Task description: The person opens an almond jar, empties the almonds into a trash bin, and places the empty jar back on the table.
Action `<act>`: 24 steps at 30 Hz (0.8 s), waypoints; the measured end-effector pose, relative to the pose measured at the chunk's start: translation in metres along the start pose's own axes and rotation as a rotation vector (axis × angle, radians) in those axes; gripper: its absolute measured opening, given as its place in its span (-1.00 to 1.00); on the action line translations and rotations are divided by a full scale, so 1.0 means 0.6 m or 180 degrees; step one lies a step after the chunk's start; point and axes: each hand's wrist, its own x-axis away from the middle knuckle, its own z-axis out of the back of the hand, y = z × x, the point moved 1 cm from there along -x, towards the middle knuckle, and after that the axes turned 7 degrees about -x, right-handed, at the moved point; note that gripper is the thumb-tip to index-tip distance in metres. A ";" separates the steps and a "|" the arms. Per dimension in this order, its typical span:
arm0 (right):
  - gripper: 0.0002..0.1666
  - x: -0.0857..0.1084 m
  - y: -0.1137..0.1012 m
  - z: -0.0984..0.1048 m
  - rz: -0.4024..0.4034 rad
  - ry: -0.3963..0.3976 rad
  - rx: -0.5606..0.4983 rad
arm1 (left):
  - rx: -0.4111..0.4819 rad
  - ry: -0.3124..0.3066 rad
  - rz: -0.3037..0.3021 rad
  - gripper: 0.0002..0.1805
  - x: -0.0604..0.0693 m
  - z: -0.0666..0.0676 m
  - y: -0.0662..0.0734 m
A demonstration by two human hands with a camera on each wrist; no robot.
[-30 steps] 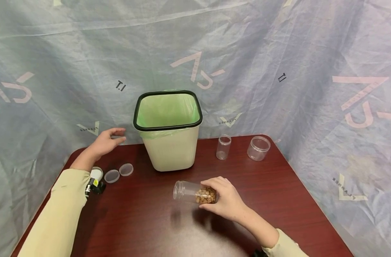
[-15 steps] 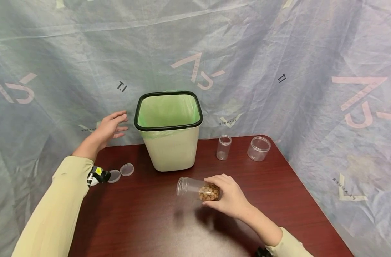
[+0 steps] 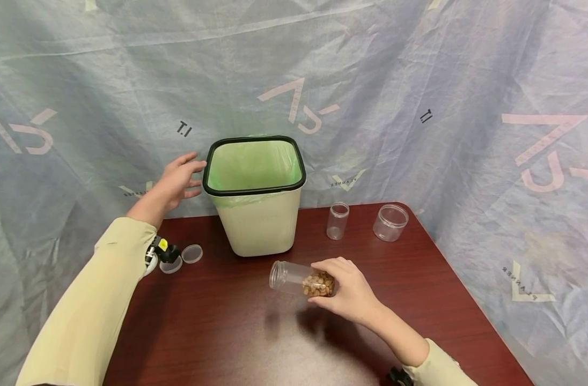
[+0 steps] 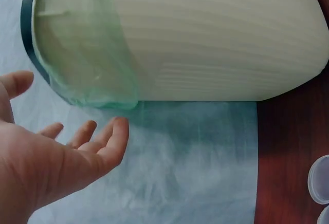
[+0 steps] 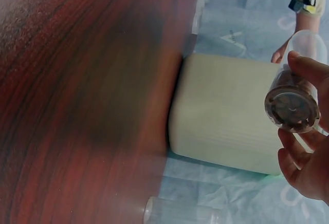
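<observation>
My right hand point(image 3: 349, 289) grips the base end of a clear plastic jar point(image 3: 289, 276) above the table. The jar lies nearly sideways, its uncapped mouth to the left, and small brown pieces point(image 3: 319, 284) sit in its lower half. In the right wrist view the jar's round bottom point(image 5: 292, 110) faces the camera. At the left of a cream trash bin point(image 3: 257, 228), my left hand point(image 3: 177, 179) is raised with loosely spread fingers beside the black rim point(image 3: 255, 191). Whether a fingertip touches the rim, I cannot tell. A green bag point(image 4: 97, 80) lines the bin and folds over its edge.
A narrow clear jar point(image 3: 337, 221) and a wide clear jar point(image 3: 390, 223) stand uncapped at the back right of the dark red table point(image 3: 217, 321). Flat clear lids point(image 3: 192, 253) lie at the left, partly behind my left wrist. A printed grey cloth point(image 3: 371, 107) hangs behind.
My left hand has risen and moved right to the bin's rim, its fingers spreading. My right hand has shifted slightly right and up in view, still holding the jar sideways.
</observation>
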 end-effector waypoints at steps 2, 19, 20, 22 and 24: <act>-0.18 -0.001 0.001 0.001 0.0001 0.0007 -0.0005 | -0.0022 0.0045 0.0038 -0.15 -0.003 -0.005 0.002; -0.16 0.001 0.000 0.004 -0.0071 -0.0027 0.0020 | -0.0483 0.0231 0.0135 -0.20 -0.022 -0.036 0.018; -0.16 0.002 0.000 0.004 -0.0078 -0.0030 0.0027 | -0.0503 0.0238 0.0129 -0.20 -0.023 -0.036 0.019; -0.16 0.001 0.000 0.004 -0.0093 -0.0035 0.0030 | -0.0533 0.0262 0.0122 -0.19 -0.024 -0.035 0.020; -0.16 0.002 0.001 0.003 -0.0089 -0.0034 0.0022 | -0.0587 0.0280 0.0122 -0.19 -0.025 -0.035 0.021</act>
